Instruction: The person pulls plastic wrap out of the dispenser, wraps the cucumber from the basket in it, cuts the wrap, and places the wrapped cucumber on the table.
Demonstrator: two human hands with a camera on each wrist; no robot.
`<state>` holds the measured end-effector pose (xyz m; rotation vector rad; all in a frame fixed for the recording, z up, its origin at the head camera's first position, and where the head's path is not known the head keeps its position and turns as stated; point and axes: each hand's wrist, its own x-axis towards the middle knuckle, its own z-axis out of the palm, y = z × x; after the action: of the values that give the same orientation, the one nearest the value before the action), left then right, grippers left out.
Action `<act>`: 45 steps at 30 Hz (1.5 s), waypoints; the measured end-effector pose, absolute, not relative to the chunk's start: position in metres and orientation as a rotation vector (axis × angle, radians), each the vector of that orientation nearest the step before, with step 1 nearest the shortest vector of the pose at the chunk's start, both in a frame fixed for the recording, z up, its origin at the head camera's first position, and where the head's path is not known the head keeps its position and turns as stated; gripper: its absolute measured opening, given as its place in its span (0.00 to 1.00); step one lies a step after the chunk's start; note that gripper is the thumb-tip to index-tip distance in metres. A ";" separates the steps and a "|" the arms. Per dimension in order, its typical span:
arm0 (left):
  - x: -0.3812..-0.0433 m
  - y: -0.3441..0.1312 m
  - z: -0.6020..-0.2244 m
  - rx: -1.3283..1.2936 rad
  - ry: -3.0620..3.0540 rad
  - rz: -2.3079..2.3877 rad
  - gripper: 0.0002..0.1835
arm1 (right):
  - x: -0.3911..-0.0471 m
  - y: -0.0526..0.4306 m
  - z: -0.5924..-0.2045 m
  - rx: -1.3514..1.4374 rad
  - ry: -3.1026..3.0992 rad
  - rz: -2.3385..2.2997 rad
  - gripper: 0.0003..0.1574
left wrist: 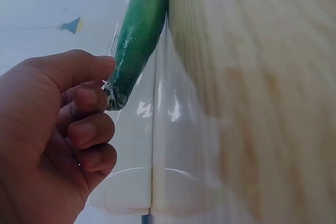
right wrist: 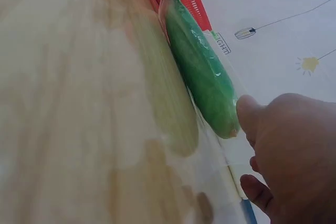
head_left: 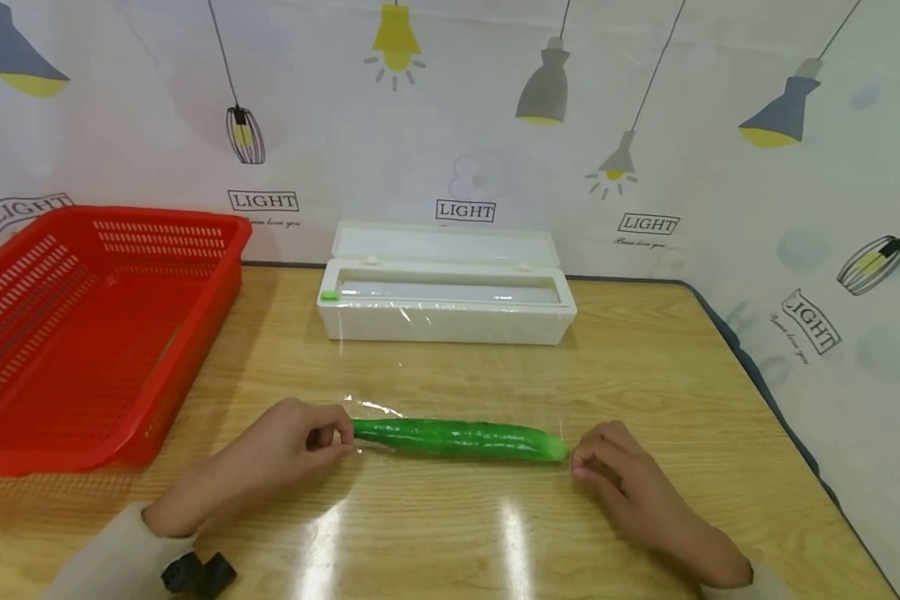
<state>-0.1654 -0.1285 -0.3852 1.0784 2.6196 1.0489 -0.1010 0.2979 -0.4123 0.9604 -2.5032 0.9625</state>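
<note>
A long green cucumber (head_left: 457, 439) lies crosswise over the table, under clear, shiny plastic wrap (head_left: 375, 407). At its narrow left end, my left hand (head_left: 300, 437) pinches the wrap between thumb and fingertips. The left wrist view shows the film bunched around the cucumber's tip (left wrist: 116, 98) beside the thumb. My right hand (head_left: 630, 483) is at the paler right end, thumb and forefinger drawn together on the film's edge. In the right wrist view its thumb (right wrist: 248, 111) overlaps the cucumber's end, and the pinch itself is hidden.
Behind the cucumber stands a white wrap dispenser (head_left: 450, 323), lid raised, film running out toward me. A red plastic basket (head_left: 180, 358) sits at the left. A patterned wall covering (head_left: 450, 125) rises behind the table (head_left: 645, 358). A black object (head_left: 198, 575) is by the left sleeve.
</note>
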 end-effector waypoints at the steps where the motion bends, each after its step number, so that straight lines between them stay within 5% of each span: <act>1: -0.166 -0.129 -0.385 1.080 2.631 1.047 0.06 | -0.103 0.298 -0.411 0.983 -2.494 0.953 0.07; 13: -0.171 -0.128 -0.385 1.197 2.789 1.103 0.12 | -0.125 0.298 -0.403 1.047 -2.478 0.952 0.05; 20: -0.176 -0.128 -0.386 1.151 2.743 1.190 0.11 | -0.134 0.298 -0.401 1.018 -2.538 1.039 0.18; 35: -0.182 -0.121 -0.385 1.029 2.720 1.265 0.11 | -0.149 0.293 -0.397 0.990 -2.544 1.232 0.17; 45: -0.187 -0.117 -0.391 1.385 2.652 1.279 0.20 | -0.152 0.288 -0.398 0.905 -2.527 1.228 0.12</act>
<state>-0.1866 -0.1172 -0.3911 1.3850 2.6522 1.2793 -0.1522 0.2879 -0.3979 0.9047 -2.5274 1.2280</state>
